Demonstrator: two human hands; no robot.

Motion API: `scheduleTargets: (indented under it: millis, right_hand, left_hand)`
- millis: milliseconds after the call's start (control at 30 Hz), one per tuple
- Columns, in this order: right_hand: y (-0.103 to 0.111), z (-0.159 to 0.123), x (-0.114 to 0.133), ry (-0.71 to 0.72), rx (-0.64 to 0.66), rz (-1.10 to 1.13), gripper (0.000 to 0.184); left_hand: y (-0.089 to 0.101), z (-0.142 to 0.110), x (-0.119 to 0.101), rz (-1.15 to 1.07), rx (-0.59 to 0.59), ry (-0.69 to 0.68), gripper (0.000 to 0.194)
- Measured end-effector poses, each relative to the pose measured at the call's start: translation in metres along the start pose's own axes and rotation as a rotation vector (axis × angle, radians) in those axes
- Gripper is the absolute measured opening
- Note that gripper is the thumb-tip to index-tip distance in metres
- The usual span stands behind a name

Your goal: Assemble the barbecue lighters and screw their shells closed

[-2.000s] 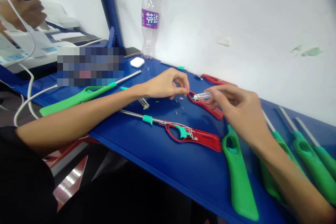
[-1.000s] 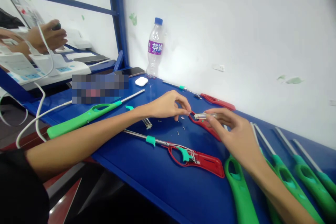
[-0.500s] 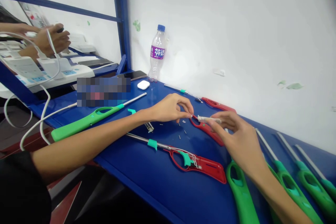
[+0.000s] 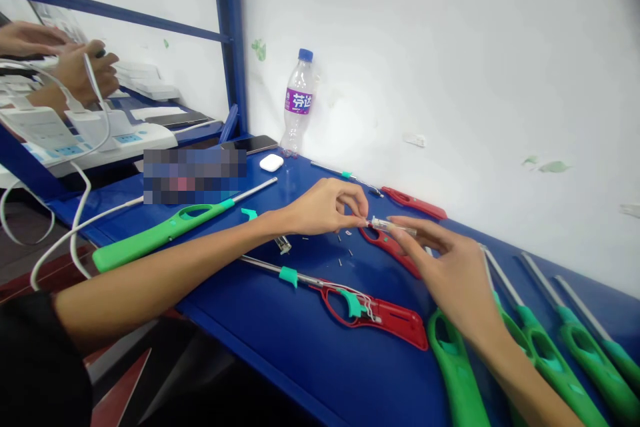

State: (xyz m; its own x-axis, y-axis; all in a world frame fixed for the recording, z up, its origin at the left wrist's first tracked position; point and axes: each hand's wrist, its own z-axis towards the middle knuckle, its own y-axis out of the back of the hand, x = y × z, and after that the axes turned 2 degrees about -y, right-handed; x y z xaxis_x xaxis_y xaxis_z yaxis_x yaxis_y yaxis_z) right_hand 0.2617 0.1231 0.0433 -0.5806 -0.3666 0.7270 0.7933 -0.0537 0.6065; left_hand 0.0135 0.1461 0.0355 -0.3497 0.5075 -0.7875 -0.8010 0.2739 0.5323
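My right hand (image 4: 445, 267) pinches a small clear tube (image 4: 387, 223) and holds it level above a red lighter shell half (image 4: 393, 247). My left hand (image 4: 325, 207) has its fingertips pinched at the tube's left end, on a part too small to name. Several tiny metal pins (image 4: 345, 243) lie on the blue table (image 4: 310, 340) just below both hands. Nearer to me rests an opened red lighter (image 4: 370, 310) with a teal trigger, white wires and a long metal nozzle.
A green lighter (image 4: 160, 233) lies at the left, several more green lighters (image 4: 550, 353) at the right. By the white wall stand a water bottle (image 4: 297, 103), an earbud case (image 4: 271, 162), a phone (image 4: 255, 144) and another red shell (image 4: 415, 203). Another person's hands (image 4: 75, 70) work at the far left.
The view has tilted up and settled. My hands have drawn closer together, my left fingertips now meeting the tube's end. My right hand has lowered slightly with the tube.
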Motion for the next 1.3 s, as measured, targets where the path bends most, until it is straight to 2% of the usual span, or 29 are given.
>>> scheduleTargets:
  millis: [133,300,600,867,1300]
  right_hand:
    - [-0.0003,-0.0019,0.0033,0.010,0.029,0.006,0.033]
    - [0.0008,-0.0025,0.0010,0.021,-0.012,-0.016,0.030]
    - [-0.0022,-0.0055,-0.0003,0.035,0.113,0.075,0.035]
    - [-0.0025,-0.0059,-0.0029,0.017,0.113,0.120,0.038]
    - [-0.0018,-0.0085,0.0010,0.019,0.149,0.118,0.038]
  left_hand:
    - [-0.0005,-0.0006,-0.0004,-0.003,-0.003,0.004,0.023]
    - [0.0000,-0.0008,0.0008,-0.009,-0.008,-0.001,0.023]
    - [-0.0021,0.0003,-0.0005,-0.021,-0.031,0.008,0.022]
    - [-0.0039,0.0008,-0.0032,-0.033,-0.088,0.004,0.022]
    - [-0.0045,-0.0006,-0.0047,-0.040,-0.073,0.007,0.022]
